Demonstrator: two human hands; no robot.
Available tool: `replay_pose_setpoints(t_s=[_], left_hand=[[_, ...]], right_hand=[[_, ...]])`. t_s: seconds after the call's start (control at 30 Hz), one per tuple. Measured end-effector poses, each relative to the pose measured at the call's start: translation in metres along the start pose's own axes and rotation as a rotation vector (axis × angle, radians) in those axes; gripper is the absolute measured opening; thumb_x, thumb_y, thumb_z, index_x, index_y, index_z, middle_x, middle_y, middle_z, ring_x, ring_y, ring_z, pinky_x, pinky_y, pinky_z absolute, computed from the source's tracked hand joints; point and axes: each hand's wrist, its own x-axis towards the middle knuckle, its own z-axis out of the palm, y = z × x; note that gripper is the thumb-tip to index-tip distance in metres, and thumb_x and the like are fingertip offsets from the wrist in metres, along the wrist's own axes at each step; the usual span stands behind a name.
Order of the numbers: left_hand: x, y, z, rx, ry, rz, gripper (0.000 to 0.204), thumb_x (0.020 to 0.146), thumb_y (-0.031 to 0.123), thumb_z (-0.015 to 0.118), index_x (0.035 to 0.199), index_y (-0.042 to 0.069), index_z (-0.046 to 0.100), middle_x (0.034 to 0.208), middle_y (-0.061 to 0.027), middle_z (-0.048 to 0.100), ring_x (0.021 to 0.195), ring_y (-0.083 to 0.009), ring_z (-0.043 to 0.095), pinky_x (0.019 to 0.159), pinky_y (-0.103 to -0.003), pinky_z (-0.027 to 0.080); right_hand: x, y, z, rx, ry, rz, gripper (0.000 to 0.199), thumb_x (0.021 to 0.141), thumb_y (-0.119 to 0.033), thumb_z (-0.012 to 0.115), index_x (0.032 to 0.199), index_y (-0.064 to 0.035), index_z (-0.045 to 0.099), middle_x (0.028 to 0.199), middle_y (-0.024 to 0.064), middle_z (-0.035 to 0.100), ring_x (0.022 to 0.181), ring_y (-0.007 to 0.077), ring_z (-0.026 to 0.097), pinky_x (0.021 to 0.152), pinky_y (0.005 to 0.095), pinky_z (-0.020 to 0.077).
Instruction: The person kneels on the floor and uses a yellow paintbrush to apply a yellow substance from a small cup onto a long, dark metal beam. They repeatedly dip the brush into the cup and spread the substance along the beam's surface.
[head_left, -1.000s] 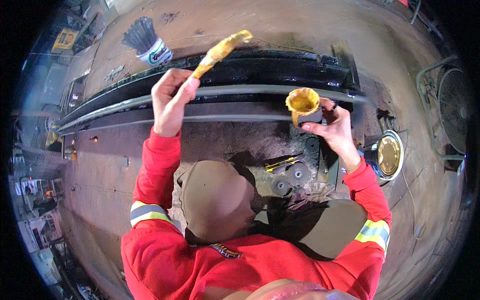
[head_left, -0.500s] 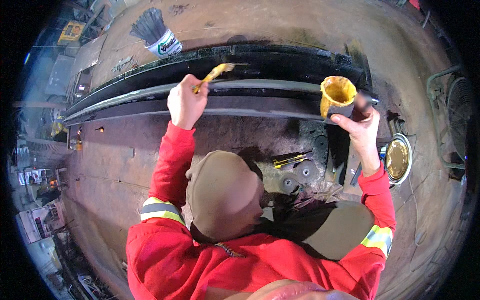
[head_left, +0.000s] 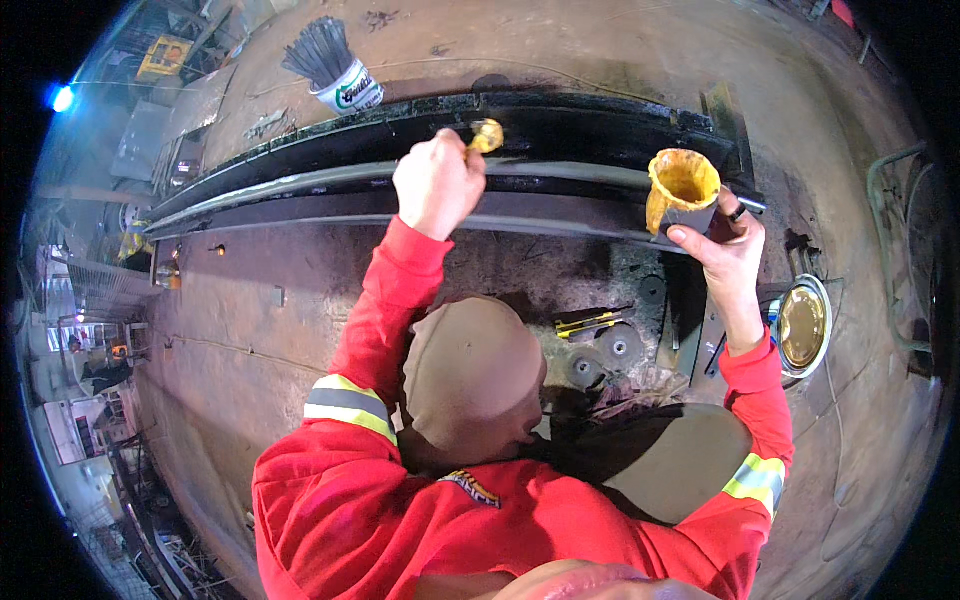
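My left hand (head_left: 436, 186) is closed round a small paintbrush (head_left: 488, 136), whose yellow-smeared end sticks out past the fingers above a long black metal beam (head_left: 570, 126). Most of the brush handle is hidden in the fist. In my right hand (head_left: 726, 250) is a dark paint cup (head_left: 684, 182), gripped by its side with the thumb in front. Yellow paint coats its inside and rim and runs down the left of its outer wall. The cup is held over the right part of the beam, mouth tipped toward the view.
Beyond the beam stands a white bucket (head_left: 356, 92) full of dark rods. Nearer me lie a yellow tool (head_left: 590, 323) and grinding discs (head_left: 620, 345). A can with a gold top (head_left: 804, 326) sits at the right, and a metal frame (head_left: 880, 230) stands past it.
My left hand has moved to the right and a little farther out with the paintbrush, and the brush has turned. The right hand holds the cup in nearly the same place.
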Motion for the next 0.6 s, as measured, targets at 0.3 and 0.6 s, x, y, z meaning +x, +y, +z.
replay_pose_setpoints(t_s=[0.3,0.6], left_hand=[[-0.001,-0.026,-0.015,-0.197,-0.029,0.155,0.015,0.077,0.022,0.069,0.076,0.008,0.063,0.067,-0.0169,0.064,0.065,-0.037,0.065,0.059,-0.045,0.051],[-0.02,-0.058,-0.064,-0.001,0.041,-0.003,0.014,0.078,0.021,0.067,0.081,0.009,0.06,0.068,-0.0167,0.064,0.067,-0.0368,0.065,0.06,-0.045,0.05]], right_hand=[[-0.005,-0.004,0.0,-0.011,0.014,0.009,0.063,0.068,0.003,0.084,0.124,0.0067,0.057,0.118,0.0092,0.064,0.107,0.0168,0.06,0.098,0.0325,0.0452],[-0.006,-0.001,-0.003,-0.062,0.007,-0.014,0.062,0.067,0.002,0.084,0.123,0.0061,0.058,0.116,0.0088,0.064,0.107,0.0172,0.06,0.099,0.0323,0.0441]])
